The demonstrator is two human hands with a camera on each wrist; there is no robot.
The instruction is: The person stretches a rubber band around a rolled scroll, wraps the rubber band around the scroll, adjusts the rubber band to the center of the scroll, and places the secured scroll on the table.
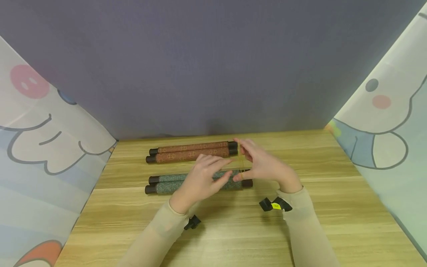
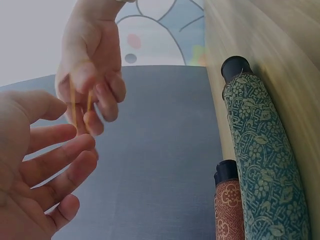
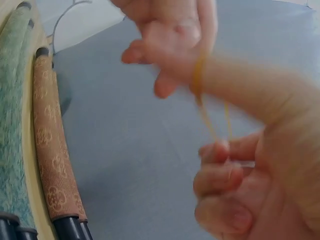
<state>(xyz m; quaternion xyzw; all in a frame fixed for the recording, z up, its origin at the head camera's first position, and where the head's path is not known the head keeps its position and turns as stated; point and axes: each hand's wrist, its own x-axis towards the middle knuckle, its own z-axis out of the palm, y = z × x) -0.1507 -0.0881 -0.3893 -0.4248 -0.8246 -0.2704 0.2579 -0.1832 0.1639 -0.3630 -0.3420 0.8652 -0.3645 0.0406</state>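
A thin yellow rubber band (image 1: 241, 160) is stretched between the thumb and curled fingers of my right hand (image 1: 267, 165), near the right ends of the scrolls. In the right wrist view the band (image 3: 198, 77) loops round the thumb and runs down to the fingers. My left hand (image 1: 201, 176) is held just left of it, over the green scrolls (image 1: 166, 188), thumb and fingers apart with nothing between them. Two green patterned scrolls with dark end knobs lie side by side, partly hidden by the left hand. Behind them lie two reddish-brown scrolls (image 1: 191, 155).
The wood-grain table (image 1: 233, 237) meets a grey back panel (image 1: 213, 74). Cartoon-printed side panels (image 1: 373, 122) stand at left and right. A black wrist camera (image 1: 280, 204) sits at each sleeve.
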